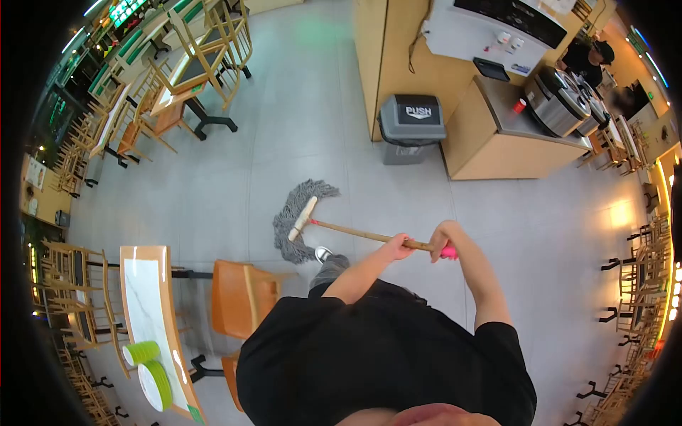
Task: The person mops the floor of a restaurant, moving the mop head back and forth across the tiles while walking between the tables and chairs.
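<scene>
A mop with a wooden handle slants across the middle of the head view. Its grey string head lies spread on the floor, with a pale crossbar on top. My left hand is closed around the upper handle. Close to the pink-tipped end, my right hand is bent over the handle, fingers curled down round it. One of my shoes shows right beside the mop strands.
A grey push-lid bin stands ahead by a wooden counter bearing metal cookers. Left are a table with green-edged dishes and an orange chair. Chairs line both sides; a person is far right.
</scene>
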Demonstrator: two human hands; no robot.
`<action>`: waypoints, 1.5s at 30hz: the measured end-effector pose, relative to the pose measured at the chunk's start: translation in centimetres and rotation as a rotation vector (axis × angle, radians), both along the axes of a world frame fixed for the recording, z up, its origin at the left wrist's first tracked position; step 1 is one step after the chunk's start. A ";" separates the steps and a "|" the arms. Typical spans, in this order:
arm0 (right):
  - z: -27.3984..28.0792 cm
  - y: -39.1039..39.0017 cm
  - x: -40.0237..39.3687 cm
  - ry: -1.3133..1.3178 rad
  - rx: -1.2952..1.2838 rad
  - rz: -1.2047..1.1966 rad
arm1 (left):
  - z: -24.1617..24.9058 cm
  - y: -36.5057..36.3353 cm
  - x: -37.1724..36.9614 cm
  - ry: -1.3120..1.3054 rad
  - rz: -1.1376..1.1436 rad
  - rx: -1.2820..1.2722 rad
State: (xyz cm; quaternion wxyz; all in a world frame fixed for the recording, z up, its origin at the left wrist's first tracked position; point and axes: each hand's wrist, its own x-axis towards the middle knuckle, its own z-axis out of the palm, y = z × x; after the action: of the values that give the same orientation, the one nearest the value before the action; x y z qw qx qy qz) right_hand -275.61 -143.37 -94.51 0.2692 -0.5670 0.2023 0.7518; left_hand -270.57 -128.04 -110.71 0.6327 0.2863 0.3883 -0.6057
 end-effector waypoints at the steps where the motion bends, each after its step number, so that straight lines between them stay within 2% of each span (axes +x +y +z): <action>1: 2.0 -0.3 2.9 -0.042 0.001 0.010 | 1.0 -0.3 2.4 0.001 0.005 -0.023; 7: 10.9 5.3 22.8 -0.048 -0.021 0.082 | 8.7 5.8 19.5 -0.005 0.209 -0.228; 13: 17.0 11.1 38.0 -0.051 -0.063 0.228 | 14.1 9.5 29.6 -0.250 0.529 -0.198; 15: 19.0 13.7 42.5 -0.122 -0.103 0.336 | 16.8 10.8 33.0 -0.213 0.718 -0.196; 17: 22.0 18.0 45.8 -0.225 -0.179 0.471 | 16.8 12.9 37.2 -0.127 0.915 -0.176; 19: 24.9 23.1 47.1 -0.363 -0.268 0.658 | 13.3 15.7 41.2 0.016 1.136 -0.139; 22: 28.2 27.4 48.8 -0.482 -0.222 0.826 | 15.5 19.0 42.9 0.019 1.266 -0.230; 27: 28.4 28.3 55.7 -0.620 -0.115 0.933 | 17.3 20.9 49.0 -0.114 1.387 -0.168; 29: 26.4 28.1 59.5 -0.650 -0.023 0.955 | 17.1 22.4 52.8 -0.162 1.397 -0.135; 30: 24.7 27.7 61.3 -0.664 0.027 0.966 | 15.4 23.1 54.4 -0.183 1.403 -0.127; 32: 21.0 27.3 63.0 -0.787 0.181 0.851 | 11.2 24.4 56.7 -0.229 1.353 -0.067; 33: 20.5 27.9 62.9 -0.762 0.222 0.639 | 9.3 25.7 57.5 -0.263 1.297 -0.017; 34: 17.6 27.8 64.0 -0.749 0.333 0.657 | 8.0 26.8 57.9 -0.291 1.237 0.054; 35: 15.5 28.1 64.1 -0.791 0.320 0.592 | 7.4 27.6 58.9 -0.321 1.180 0.125; 37: 13.3 29.1 67.5 -0.768 0.338 0.451 | 10.9 28.2 60.7 -0.261 1.149 0.352; 39: 11.6 28.8 70.1 -0.617 0.391 0.282 | 7.7 28.5 62.6 -0.217 1.147 0.394; 41: 12.6 29.7 72.5 -0.681 0.349 0.366 | 8.1 29.1 66.9 -0.206 1.172 0.413; 43: 11.9 30.6 74.9 -0.677 0.383 0.370 | 10.8 29.5 67.4 -0.151 1.192 0.437; 45: 11.4 31.8 77.5 -0.672 0.423 0.375 | 11.0 29.6 69.2 -0.219 1.291 0.452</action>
State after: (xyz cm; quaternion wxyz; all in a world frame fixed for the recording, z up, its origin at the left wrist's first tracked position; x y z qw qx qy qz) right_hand -198.14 -111.53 -83.08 0.2891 -0.7393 -0.1612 0.5864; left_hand -201.36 -98.43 -99.76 0.8269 0.1824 0.5315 0.0205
